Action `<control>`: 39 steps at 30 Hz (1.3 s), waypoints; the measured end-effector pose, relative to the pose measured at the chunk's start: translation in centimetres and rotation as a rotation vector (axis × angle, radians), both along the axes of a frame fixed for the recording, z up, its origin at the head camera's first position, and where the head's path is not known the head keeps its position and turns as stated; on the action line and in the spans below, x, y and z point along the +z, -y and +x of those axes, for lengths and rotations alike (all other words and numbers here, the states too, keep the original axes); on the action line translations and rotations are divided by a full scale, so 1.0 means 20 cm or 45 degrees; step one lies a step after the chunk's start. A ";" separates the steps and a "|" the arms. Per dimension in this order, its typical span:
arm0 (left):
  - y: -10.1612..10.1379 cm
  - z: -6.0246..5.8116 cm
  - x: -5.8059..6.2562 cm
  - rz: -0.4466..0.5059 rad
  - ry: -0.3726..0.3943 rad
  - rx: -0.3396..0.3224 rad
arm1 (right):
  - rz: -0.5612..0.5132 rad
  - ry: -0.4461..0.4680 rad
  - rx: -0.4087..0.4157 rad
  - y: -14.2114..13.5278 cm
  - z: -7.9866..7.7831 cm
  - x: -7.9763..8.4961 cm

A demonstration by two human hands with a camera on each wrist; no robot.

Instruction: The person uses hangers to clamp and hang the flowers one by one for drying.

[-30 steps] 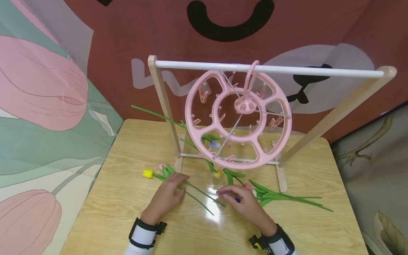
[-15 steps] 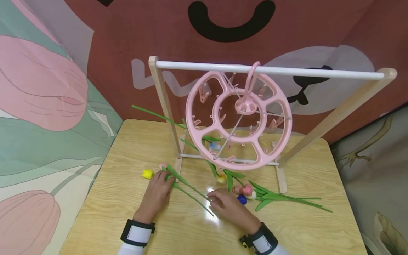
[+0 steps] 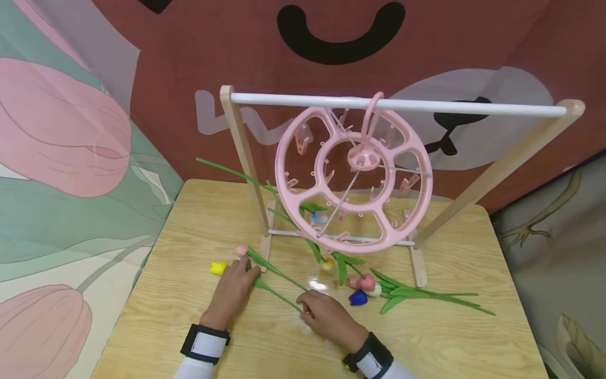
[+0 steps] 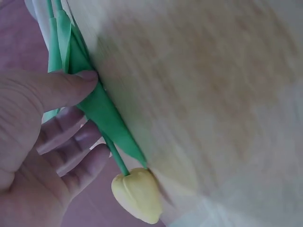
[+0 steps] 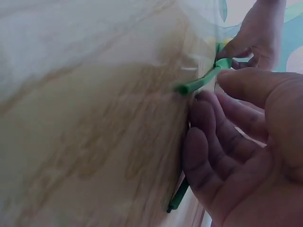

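On the left of the table lies an artificial yellow tulip (image 3: 218, 268), its green stem slanting toward the right. My left hand (image 3: 232, 287) pinches its leaves (image 4: 106, 111) just behind the bloom, thumb on top and fingers underneath, in the left wrist view. At the other end, my right hand (image 3: 329, 316) has the tulip's stem (image 5: 201, 82) between thumb and fingers, its tip poking out past them. A pink tulip (image 3: 241, 250) lies just beyond; its stem (image 3: 289, 278) runs toward the right hand's knuckles, and a second stem end (image 5: 177, 196) shows under those fingers.
A wooden stand with a white top bar (image 3: 303, 100) carries a pink round clip hanger (image 3: 307, 195) over the table's back. Several more tulips lie right of the hands, including a blue one (image 3: 358, 298) and a pink one (image 3: 367, 282). A pale blue tulip (image 3: 319, 217) lies behind the hanger.
My left hand has drawn back toward the yellow bloom and taken hold of its leaves. The right hand has moved left to the stem's end, uncovering the blue and pink tulips. The yellow tulip has shifted slightly.
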State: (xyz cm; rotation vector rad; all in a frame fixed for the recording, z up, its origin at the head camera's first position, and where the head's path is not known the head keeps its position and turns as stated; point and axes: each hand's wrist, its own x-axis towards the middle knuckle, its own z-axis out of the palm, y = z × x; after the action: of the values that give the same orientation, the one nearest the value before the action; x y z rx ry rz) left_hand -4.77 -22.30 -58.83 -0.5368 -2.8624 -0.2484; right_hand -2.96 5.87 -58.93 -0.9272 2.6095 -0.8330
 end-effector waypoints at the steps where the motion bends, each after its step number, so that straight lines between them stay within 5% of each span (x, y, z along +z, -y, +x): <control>1: 0.00 0.00 0.01 -0.013 0.002 -0.003 | -0.014 0.013 -0.006 0.00 0.00 0.00; 8: -0.03 0.04 0.09 -0.051 0.024 -0.025 | -0.109 0.036 -0.118 -0.08 0.03 0.06; 15: -0.07 0.06 0.22 0.028 0.035 -0.027 | -0.040 -0.376 -0.298 -0.17 0.05 0.16; 20: -0.10 0.07 0.28 0.119 0.077 -0.026 | -0.107 -0.538 -0.326 -0.22 0.06 0.23; 25: -0.15 0.08 0.31 0.168 0.115 -0.032 | -0.278 -0.602 -0.336 -0.25 0.06 0.32; 31: -0.26 0.11 0.36 0.189 0.015 -0.180 | -0.385 -0.664 -0.303 -0.28 0.05 0.44; 35: -0.34 0.12 0.38 0.212 -0.096 -0.284 | -0.455 -0.654 -0.281 -0.29 0.05 0.51; 39: -0.37 0.12 0.40 0.292 -0.123 -0.338 | -0.577 -0.527 -0.259 -0.30 0.06 0.57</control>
State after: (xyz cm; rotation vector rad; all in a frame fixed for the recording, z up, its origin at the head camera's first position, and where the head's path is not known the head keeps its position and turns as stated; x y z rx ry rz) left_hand -2.42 -14.85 -50.84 -0.8543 -2.6187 -0.5691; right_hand -1.85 11.80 -47.56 -1.0484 2.9625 -1.4701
